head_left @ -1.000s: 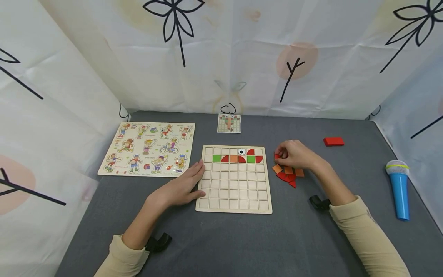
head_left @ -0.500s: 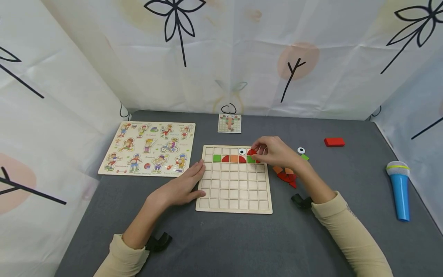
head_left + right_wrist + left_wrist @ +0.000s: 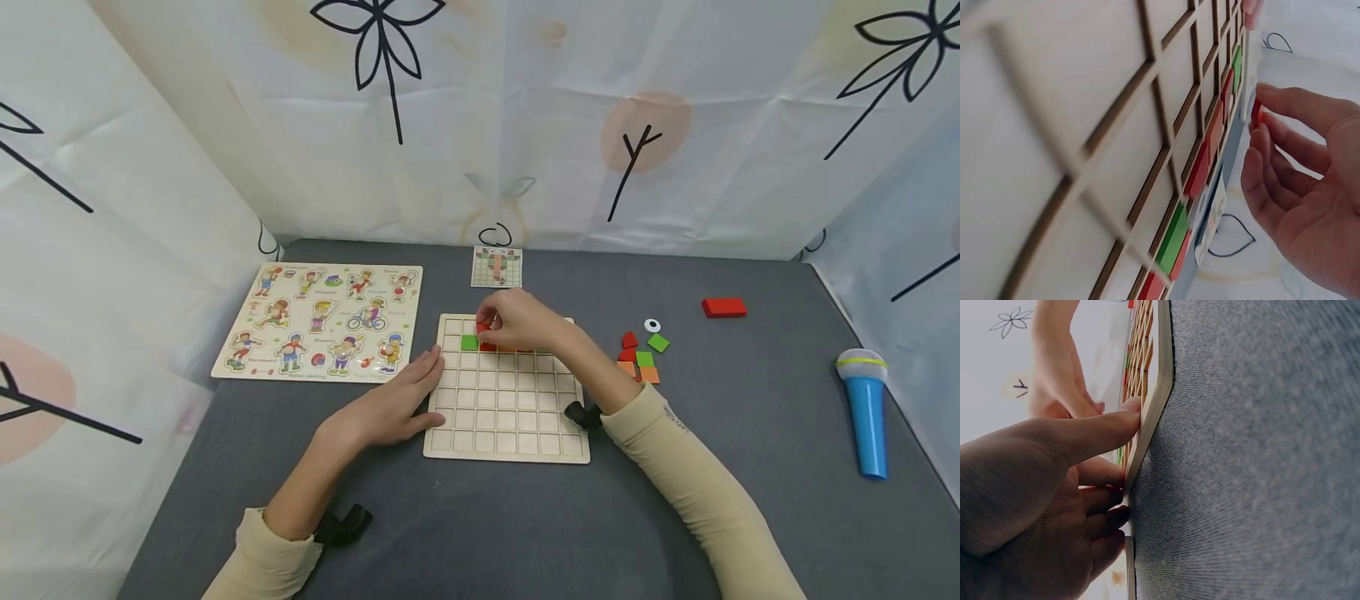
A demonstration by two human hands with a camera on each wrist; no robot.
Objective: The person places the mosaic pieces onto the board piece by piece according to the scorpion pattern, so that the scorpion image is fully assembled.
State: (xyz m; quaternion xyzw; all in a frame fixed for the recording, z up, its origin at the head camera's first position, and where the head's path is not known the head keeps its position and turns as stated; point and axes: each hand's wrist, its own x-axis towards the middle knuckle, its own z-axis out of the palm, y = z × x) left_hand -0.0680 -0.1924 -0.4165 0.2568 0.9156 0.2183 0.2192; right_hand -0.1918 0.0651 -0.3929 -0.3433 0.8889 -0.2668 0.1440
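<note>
A wooden grid board (image 3: pixel 507 421) lies on the grey table. My left hand (image 3: pixel 393 407) rests along its left edge, the thumb and fingertips touching the rim with straight fingers. Over the upper left of the grid, my right hand (image 3: pixel 521 321) pinches a red tile (image 3: pixel 1256 114) between thumb and index finger. Below that tile, the second row holds a green tile (image 3: pixel 468 342) at its left end. The right wrist view shows more tiles in the row, among them an orange tile (image 3: pixel 1214 130) and another green tile (image 3: pixel 1172 237). In the head view the right hand hides most of them.
Loose tiles (image 3: pixel 645 358) lie right of the board, with a round eye tile (image 3: pixel 652 325) behind them. A red block (image 3: pixel 724 307) and a blue toy microphone (image 3: pixel 866 417) lie farther right. A picture puzzle board (image 3: pixel 322 325) is at left; a small pattern card (image 3: pixel 497 267) is behind.
My right hand has picked up a red tile from the loose pile and carried it left across the board to its upper left. The left hand has stayed at the board's edge.
</note>
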